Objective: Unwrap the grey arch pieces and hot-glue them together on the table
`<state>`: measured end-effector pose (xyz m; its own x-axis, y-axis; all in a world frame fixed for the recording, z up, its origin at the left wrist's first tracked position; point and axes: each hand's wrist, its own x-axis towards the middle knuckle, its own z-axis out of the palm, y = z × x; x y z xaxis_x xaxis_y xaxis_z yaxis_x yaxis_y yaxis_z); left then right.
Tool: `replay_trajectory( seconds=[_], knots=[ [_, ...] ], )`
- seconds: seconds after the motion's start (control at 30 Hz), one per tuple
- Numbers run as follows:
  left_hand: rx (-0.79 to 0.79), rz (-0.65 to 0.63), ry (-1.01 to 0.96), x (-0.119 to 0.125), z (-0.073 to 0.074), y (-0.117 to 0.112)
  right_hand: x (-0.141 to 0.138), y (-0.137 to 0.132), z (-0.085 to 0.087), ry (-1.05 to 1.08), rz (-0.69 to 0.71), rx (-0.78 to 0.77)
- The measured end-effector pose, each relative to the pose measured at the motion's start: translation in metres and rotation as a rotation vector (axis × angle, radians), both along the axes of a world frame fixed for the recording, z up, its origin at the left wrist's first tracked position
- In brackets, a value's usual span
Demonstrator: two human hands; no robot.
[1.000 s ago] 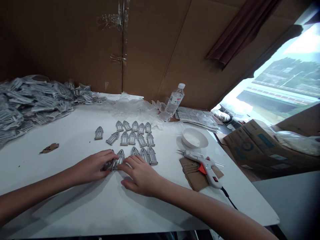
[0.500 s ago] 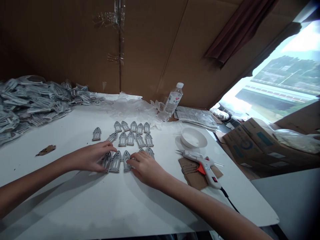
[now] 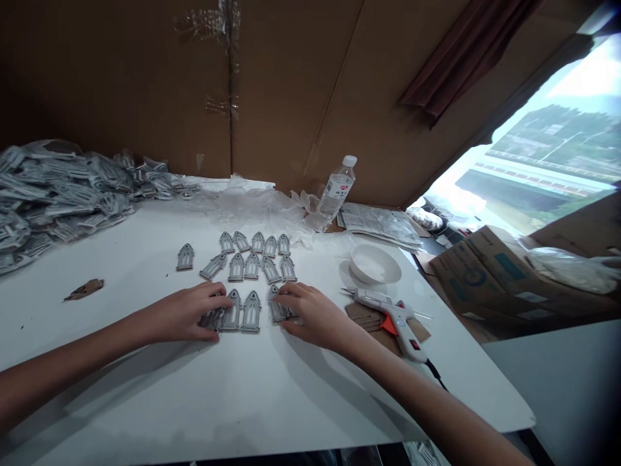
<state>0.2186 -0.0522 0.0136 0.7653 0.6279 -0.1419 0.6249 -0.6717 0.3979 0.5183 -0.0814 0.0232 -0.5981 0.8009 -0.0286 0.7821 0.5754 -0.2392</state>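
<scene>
1. Hands at the centre of the frame: your left hand [image 3: 182, 312] and right hand [image 3: 310, 316] reach in from either side, palms down and narrowly curled, over a white desk [image 3: 145, 395].
2. Ahead of you, a cardboard wall [image 3: 121, 77] rises behind the desk. A heap of bagged grey pieces [image 3: 58, 194] sits at far left, and a cardboard box [image 3: 485, 278] lies off to the right.
3. On your right, a hot glue gun [image 3: 398, 321] rests on a cardboard scrap [image 3: 363, 318], near a white bowl [image 3: 374, 264]. A water bottle [image 3: 336, 189] stands beyond them.
4. Mid-desk, grey Gothic-arch pieces [image 3: 251, 312] lie flat in rows, with a lone arch piece [image 3: 185, 257] set apart at left. The front row runs between your hands.
5. Left fingertips [image 3: 226, 301] and right fingertips [image 3: 286, 294] sit on the row's two ends. You cannot tell from this view whether either hand grips.
6. Work with fingertips only and square each arch to its neighbour; a heavy palm could nudge the rows out of line.
</scene>
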Motion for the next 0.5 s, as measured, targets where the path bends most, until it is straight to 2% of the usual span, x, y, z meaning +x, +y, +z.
replay_trajectory(
  seconds=[0.2,0.33,0.5],
  knots=[
    [0.019,0.011,0.012,0.005,0.002,-0.002,-0.011,-0.003,-0.014,0.041,0.075,0.04],
    [0.029,0.008,0.014,0.004,0.004,-0.002,-0.006,-0.006,-0.005,0.076,0.064,0.009],
    [0.089,0.0,0.01,0.004,0.008,0.001,0.01,-0.004,0.006,0.065,-0.071,-0.049]
  ],
)
